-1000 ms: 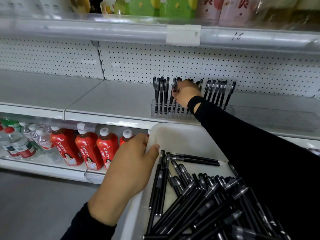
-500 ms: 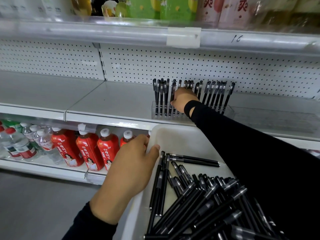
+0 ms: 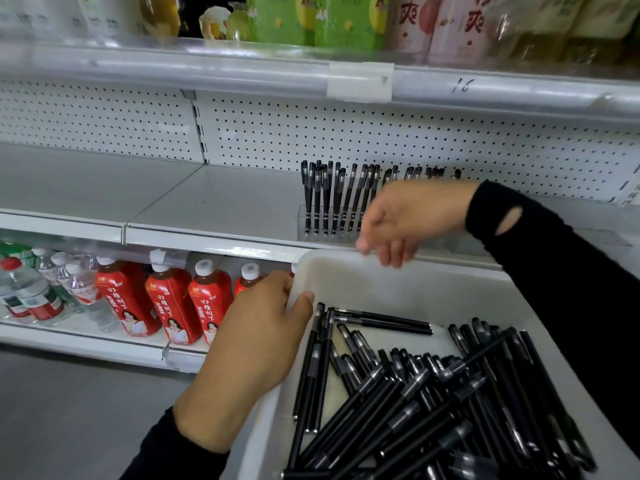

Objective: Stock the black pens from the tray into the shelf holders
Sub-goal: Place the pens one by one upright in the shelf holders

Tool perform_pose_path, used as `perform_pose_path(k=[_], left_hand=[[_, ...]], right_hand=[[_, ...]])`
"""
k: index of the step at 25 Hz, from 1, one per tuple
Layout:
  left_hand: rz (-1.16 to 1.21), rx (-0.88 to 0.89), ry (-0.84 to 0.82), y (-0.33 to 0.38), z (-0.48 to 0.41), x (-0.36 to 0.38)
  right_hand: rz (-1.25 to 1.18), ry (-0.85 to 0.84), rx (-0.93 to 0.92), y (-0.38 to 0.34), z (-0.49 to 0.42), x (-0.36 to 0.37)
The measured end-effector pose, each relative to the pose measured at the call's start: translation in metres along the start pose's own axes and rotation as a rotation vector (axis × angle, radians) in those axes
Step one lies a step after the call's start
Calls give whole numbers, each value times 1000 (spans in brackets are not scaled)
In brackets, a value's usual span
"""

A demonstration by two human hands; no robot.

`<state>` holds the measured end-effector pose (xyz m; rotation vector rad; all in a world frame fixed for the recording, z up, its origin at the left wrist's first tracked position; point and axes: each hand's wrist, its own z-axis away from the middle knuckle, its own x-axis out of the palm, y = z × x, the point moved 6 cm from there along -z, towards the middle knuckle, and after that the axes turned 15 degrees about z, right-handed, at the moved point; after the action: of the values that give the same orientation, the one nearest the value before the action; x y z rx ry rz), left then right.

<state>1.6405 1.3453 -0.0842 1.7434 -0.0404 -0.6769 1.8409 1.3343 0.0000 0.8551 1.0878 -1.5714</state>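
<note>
A white tray point(image 3: 360, 271) at the lower right holds a heap of several black pens point(image 3: 415, 386). My left hand point(image 3: 256, 344) grips the tray's left rim, thumb over the edge. On the middle shelf stands a clear pen holder point(image 3: 311, 233) with several black pens point(image 3: 332, 199) upright in it. My right hand point(image 3: 405, 220) hovers between the holder and the tray's far rim, fingers loose and pointing down, holding nothing. It hides the right part of the holder.
The grey middle shelf point(image 3: 214, 209) has a pegboard back wall point(image 3: 346, 140). Below it stand red drink bottles point(image 3: 173, 299) and clear water bottles point(image 3: 31, 292). The top shelf carries green and pink drink packs point(image 3: 311, 19) behind a rail with a white label point(image 3: 360, 81).
My right hand has let go of the pens in the holder and drawn back toward the tray, lower and nearer to me. My left hand still grips the tray rim.
</note>
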Motion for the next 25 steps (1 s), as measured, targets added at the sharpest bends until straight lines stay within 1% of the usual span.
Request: perform_pose_path(k=[1, 2, 4, 5, 6, 8, 11, 15, 17, 19, 21, 22, 23, 25], left_hand=[[0, 0, 3, 0, 1, 0], [-1, 0, 2, 1, 1, 0], [-1, -2, -2, 2, 1, 0], [-7, 0, -1, 2, 1, -1], [-17, 3, 1, 3, 2, -1], [-31, 7, 6, 4, 2, -2], [-19, 2, -1, 5, 2, -1], [-15, 2, -2, 3, 1, -1], [-9, 0, -5, 3, 1, 0], [-25, 1, -3, 2, 1, -1], [-37, 2, -5, 3, 0, -2], [-43, -2, -10, 3, 1, -2], [-47, -7, -13, 3, 1, -2], [-50, -17, -13, 3, 1, -2]], right_hand=[[1, -130, -36, -5, 8, 13], [25, -218, -44, -8, 12, 26], [159, -311, -8, -8, 6, 52], [280, -328, 12, -10, 2, 63], [428, -309, 27, -12, -1, 71], [668, -199, 35, -18, -6, 80], [777, -72, 45, -20, -11, 93], [838, -21, 35, -24, -12, 103], [793, -44, 54, -22, -6, 99], [662, -108, 73, -18, 4, 89], [416, -189, 65, -15, 13, 74], [268, -200, 51, -13, 19, 63], [137, -169, 34, -12, 23, 48], [-74, 0, 19, -2, 26, 13]])
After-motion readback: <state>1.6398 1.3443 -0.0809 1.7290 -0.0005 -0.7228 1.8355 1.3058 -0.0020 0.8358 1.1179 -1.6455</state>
